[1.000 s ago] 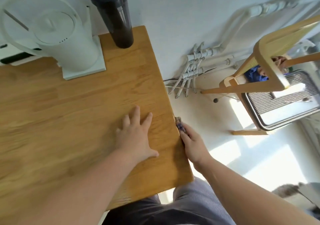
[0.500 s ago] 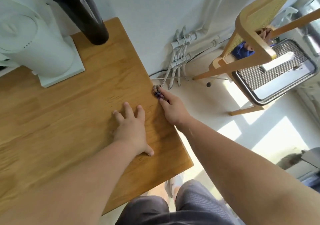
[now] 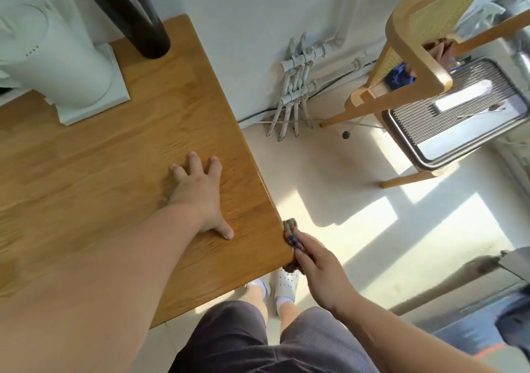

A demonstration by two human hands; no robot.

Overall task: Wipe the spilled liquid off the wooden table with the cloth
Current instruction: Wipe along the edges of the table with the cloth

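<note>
The wooden table (image 3: 120, 172) fills the left half of the view. My left hand (image 3: 198, 195) lies flat on its top near the right side, fingers spread, holding nothing. My right hand (image 3: 321, 272) presses a small dark brownish cloth (image 3: 291, 232) against the table's right edge, close to the near corner. Most of the cloth is hidden under my fingers. I see no liquid on the tabletop.
A white appliance (image 3: 57, 66) and a black cylinder (image 3: 137, 17) stand at the table's far end. On the floor to the right are a wooden chair (image 3: 415, 57), a metal rack (image 3: 459, 114), wall pipes (image 3: 295, 91) and my white shoes (image 3: 284, 283).
My right hand slid the cloth along the table's right edge, first away from me, then back toward the near corner. My left hand stayed flat on the top.
</note>
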